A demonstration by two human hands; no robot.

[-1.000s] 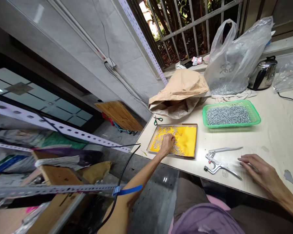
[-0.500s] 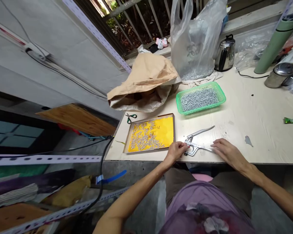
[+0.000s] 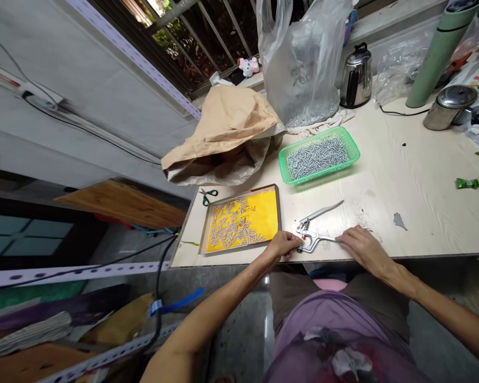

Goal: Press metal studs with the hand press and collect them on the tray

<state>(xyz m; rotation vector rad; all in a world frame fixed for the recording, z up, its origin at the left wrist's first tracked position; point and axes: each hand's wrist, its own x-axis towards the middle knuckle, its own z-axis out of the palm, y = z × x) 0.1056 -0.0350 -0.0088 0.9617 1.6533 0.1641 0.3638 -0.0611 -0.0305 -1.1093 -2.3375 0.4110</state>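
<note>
Hand pliers (image 3: 312, 240) of silvery metal, with a spring between the arms, lie spread on the table near its front edge. My left hand (image 3: 284, 244) is at the jaw end, thumb and fingers pinched together; anything between them is too small to make out. A small red spot shows by the jaw. At the other end, my right hand (image 3: 361, 247) has its fingers closed on the tip of the lower handle. The upper handle points away, untouched. Left of the pliers is a shallow tray (image 3: 280, 210) with a yellow bottom, holding many small metal pins.
Behind the pliers sits a green basket (image 3: 321, 180) full of small metal pieces. A brown paper bag (image 3: 227, 122), a plastic bag (image 3: 307, 74) and a steel kettle (image 3: 357, 77) stand at the back. Scissors (image 3: 208, 196) lie left, green wrapped pieces (image 3: 467, 183) far right.
My right hand has closed in on the lower handle's tip, its fingers less spread. My left hand stays pinched at the jaw. The whole view has shifted slightly.
</note>
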